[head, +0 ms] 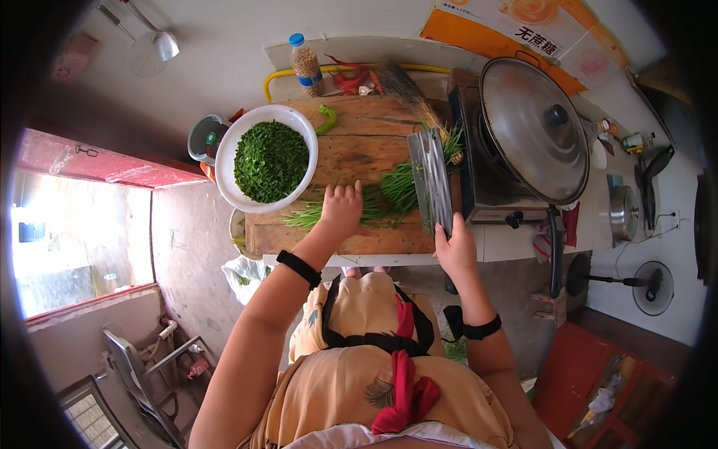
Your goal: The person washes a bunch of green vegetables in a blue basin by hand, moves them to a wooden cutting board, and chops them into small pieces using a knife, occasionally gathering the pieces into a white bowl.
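Observation:
On a worn wooden chopping board [359, 151] lies a bunch of long green stalks, probably chives [399, 188]. My left hand [343, 210] rests on the stalks with its fingers bent; how firmly it presses or grips them is unclear. My right hand [459, 252] holds a wide-bladed cleaver [431, 174] at the board's right side, its blade over the leafy end of the bunch. Bits of green stick to the blade. A white bowl [307, 126] of finely chopped greens [271, 161] stands at the board's left. A green pepper [326, 119] lies near the bowl.
Right of the board is a gas stove [505, 202] bearing a large lidded pan [533, 129]. A whisk-like brush [412, 92], red peppers [350, 81] and a bottle of beans [307, 64] are at the back. A grey bucket [199, 140] stands beyond the bowl.

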The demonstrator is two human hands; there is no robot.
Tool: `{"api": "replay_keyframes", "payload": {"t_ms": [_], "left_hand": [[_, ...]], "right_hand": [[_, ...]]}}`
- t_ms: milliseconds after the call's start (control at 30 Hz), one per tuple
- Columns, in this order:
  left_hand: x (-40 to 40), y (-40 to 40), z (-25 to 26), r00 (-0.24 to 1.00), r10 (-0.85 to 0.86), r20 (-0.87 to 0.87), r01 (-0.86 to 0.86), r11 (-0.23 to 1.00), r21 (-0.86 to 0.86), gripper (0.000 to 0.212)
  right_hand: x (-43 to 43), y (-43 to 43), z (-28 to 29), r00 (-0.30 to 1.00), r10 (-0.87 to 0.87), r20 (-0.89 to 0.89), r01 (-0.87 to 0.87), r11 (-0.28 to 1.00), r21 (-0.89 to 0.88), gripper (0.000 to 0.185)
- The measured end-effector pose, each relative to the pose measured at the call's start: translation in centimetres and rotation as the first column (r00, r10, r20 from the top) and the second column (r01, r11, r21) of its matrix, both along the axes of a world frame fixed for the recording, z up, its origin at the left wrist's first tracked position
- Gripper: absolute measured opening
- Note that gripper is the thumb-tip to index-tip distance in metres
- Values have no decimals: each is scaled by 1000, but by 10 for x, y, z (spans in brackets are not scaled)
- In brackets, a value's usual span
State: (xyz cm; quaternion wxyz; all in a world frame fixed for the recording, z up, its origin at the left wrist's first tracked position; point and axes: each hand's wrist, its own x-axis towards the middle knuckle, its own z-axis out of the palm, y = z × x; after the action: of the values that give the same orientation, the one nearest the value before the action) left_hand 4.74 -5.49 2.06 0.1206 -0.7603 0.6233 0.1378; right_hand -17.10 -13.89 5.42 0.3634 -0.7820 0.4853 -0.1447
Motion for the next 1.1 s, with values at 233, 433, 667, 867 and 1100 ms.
{"api": "replay_keyframes", "payload": {"t_ms": [233,433,667,867,1100], "left_hand": [[-37,-59,-37,999,-19,-40,3,930,-368,117],[-68,-103,-30,972,175,-153,-209,947,-244,117],[-72,-135,-58,952,282,-119,-296,946,-128,80],[-75,-137,-80,933,350,-82,-359,896,-260,23],[-86,-131,-82,945,325,36,-261,815,-517,13]], "right_hand": [[-24,-13,11,985,-117,123,104,989,109,20],[-39,-22,24,975,-169,146,141,973,181,18],[-56,-44,5,986,-121,112,110,989,102,18],[-51,-58,4,984,-96,148,77,988,131,20],[-37,-66,21,988,-69,140,37,975,218,17]]}}
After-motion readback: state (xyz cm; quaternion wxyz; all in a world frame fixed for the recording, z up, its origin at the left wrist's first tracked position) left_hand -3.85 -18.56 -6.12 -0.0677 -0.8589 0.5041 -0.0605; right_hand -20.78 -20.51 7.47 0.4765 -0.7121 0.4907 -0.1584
